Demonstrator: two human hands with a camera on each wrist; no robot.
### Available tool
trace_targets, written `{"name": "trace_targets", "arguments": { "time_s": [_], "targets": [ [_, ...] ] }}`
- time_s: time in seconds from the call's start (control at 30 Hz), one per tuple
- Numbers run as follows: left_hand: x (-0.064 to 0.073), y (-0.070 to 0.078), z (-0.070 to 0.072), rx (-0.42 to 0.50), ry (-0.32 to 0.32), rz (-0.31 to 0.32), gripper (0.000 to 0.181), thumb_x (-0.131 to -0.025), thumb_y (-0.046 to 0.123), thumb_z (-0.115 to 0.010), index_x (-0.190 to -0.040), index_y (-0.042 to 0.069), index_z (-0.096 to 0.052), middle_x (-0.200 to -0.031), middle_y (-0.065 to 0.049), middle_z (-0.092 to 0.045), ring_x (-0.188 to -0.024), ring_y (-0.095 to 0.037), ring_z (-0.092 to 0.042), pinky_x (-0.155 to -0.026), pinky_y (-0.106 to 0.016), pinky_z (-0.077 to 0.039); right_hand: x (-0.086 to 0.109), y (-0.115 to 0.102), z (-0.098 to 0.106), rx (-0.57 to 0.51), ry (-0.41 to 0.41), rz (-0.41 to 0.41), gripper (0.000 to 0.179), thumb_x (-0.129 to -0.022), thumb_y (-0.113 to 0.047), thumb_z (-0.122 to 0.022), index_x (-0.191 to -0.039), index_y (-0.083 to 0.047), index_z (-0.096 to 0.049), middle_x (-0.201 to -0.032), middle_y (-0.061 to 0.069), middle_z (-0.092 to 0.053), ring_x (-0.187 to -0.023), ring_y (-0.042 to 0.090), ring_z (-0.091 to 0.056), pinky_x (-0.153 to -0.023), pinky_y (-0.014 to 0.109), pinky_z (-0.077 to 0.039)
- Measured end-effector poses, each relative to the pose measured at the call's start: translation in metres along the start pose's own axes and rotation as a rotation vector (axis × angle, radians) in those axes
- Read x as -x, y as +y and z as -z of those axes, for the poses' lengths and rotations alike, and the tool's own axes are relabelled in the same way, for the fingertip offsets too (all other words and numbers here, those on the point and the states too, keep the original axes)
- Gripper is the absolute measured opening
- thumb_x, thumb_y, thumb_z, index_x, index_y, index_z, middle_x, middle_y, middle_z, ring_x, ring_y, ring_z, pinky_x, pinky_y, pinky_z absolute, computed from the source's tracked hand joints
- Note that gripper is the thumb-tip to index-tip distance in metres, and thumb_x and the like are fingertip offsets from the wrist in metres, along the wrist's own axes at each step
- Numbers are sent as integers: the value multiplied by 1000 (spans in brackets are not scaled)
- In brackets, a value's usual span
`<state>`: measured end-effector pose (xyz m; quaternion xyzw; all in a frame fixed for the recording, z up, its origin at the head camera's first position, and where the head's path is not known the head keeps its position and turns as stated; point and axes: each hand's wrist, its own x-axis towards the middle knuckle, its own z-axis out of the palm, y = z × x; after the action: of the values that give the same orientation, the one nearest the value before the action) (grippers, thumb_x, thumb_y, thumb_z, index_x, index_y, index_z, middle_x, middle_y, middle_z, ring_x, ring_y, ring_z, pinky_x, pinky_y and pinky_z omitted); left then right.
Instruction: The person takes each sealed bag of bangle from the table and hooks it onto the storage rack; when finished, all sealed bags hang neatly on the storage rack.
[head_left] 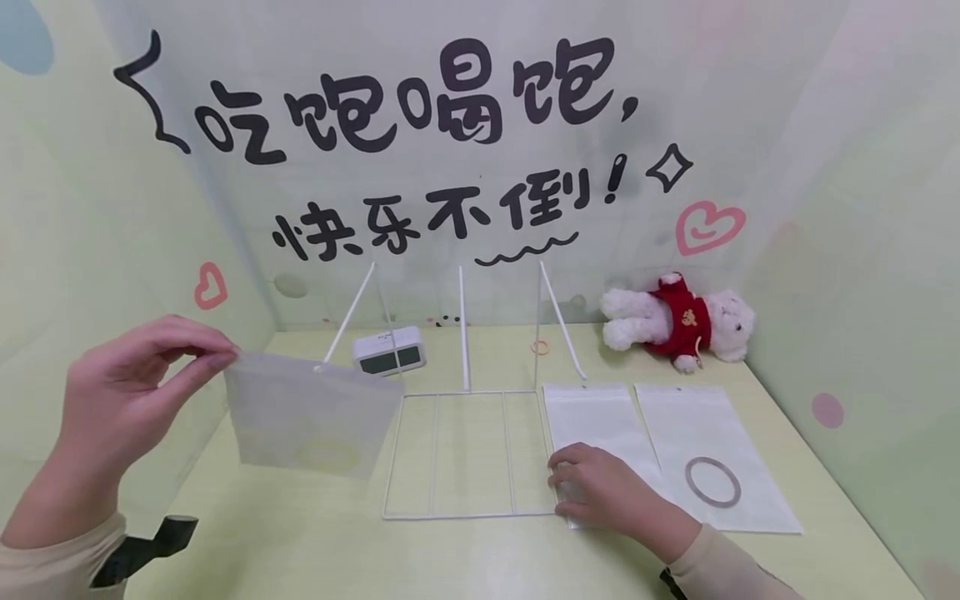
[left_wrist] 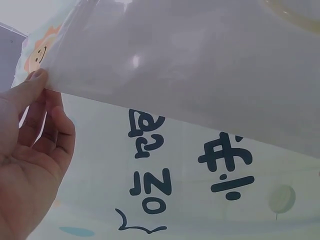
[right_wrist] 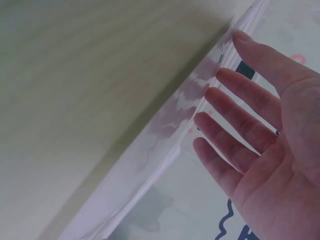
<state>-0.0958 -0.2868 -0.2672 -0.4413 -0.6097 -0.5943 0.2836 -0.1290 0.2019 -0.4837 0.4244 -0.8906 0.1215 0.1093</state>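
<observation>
My left hand [head_left: 138, 392] pinches the upper left corner of a translucent white plastic bag [head_left: 300, 408], lifted above the table's left side. A faint yellowish ring [head_left: 330, 454] shows through it. The tip of the rack's left prong [head_left: 345, 317] overlaps the bag's top edge; whether it passes through the bag I cannot tell. The white wire rack [head_left: 470, 454] stands in the middle. At its lower right, my right hand [head_left: 603, 487] lies over the left edge of a second white bag [head_left: 600, 417]. In the right wrist view, its fingers [right_wrist: 240, 107] are extended beside the bag's edge.
Right of the second bag lies another white bag [head_left: 742, 446], with a grey ring [head_left: 712, 482] showing on it. A white digital clock [head_left: 388, 350] sits behind the rack. At the back right lies a plush toy [head_left: 678, 321] in red. Printed cloth walls [head_left: 480, 250] enclose the table.
</observation>
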Motion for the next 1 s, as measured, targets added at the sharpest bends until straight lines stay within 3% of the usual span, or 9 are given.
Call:
{"name": "trace_targets", "arguments": {
  "time_s": [0.37, 0.57, 1.0],
  "targets": [
    [-2, -4, 6, -4, 11, 24, 15, -80, -26, -70, -92, -30, -63, -95, -22, -75, -94, -23, -71, -87, -22, -60, 0, -2, 1, -13, -8, -16, 27, -76, -26, -88, -98, -14, -79, -112, 3, -73, -105, 22, -68, -90, 37, -61],
    [-1, -15, 9, -3, 14, 31, 15, -79, -29, -68, -93, -30, -63, -96, -22, -75, -93, -23, -72, -87, -21, -60, 1, -2, 2, -14, -2, -20, 26, -76, -26, -88, -97, -13, -79, -113, 3, -72, -105, 22, -69, -90, 37, -61],
    [2, -45, 21, -228, 60, 155, 23, -76, -35, -64, -95, -23, -67, -96, -9, -77, -89, -15, -71, -87, -17, -59, 0, -4, 0, -21, 3, -27, 28, -76, -26, -89, -98, -13, -79, -114, 2, -72, -106, 22, -69, -90, 38, -61]
  ]
}}
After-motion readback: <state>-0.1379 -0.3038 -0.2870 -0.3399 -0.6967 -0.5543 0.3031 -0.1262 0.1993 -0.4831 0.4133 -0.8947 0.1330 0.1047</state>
